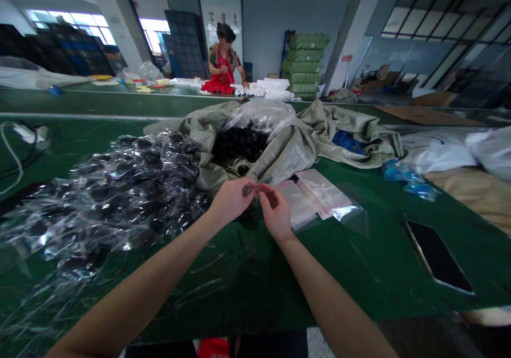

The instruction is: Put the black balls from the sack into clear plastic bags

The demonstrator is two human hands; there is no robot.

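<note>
My left hand (232, 199) and my right hand (276, 210) meet in the middle, in front of the sack's mouth. Each has thumb and fingers pinched together on a small clear plastic bag, mostly hidden by the fingers. Below them a dark round thing (249, 213) shows only in part. Just beyond, an open woven sack (285, 153) holds many black balls (243, 141), with one ball (242, 169) near its lip. By my right hand lie flat clear bags (319, 188). To the left spreads a heap of black pieces in clear wrapping (131, 193).
A phone (439, 257) lies on the green table (383, 283) at right. Small blue wrapped pieces (419, 185) and another sack (359, 129) with blue contents are farther back. A white cable (11, 156) is at left. Across the far table stands a person in a red apron (225, 63).
</note>
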